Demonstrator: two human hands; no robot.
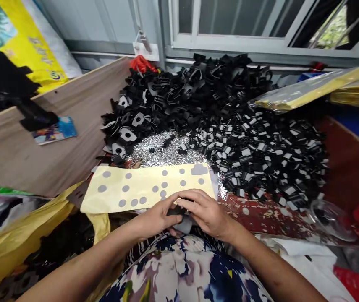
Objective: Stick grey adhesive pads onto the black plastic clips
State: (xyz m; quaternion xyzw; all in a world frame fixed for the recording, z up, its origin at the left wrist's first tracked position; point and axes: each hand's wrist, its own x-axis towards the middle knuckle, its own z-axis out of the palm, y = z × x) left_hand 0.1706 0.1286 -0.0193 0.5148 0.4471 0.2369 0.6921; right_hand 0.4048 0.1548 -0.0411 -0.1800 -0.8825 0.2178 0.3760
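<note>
Both hands meet low in front of my body, just past the near edge of the table. My left hand (158,218) is closed round a small black part with a grey face (184,225), its thumb lying across the part. Fingers of my right hand (206,212) are bent over the same part from the other side. Much of the part is hidden by the fingers. Directly beyond the hands lies a pale yellow sheet (110,199) with grey round spots and a grey patch at its right corner.
Past the sheet is a heap of silvery metal pieces (163,147). Black parts (179,96) are piled behind it, and small black-and-white clips (255,155) to the right. A wooden board (81,109) bounds the left. A clear plastic container (332,218) stands at right.
</note>
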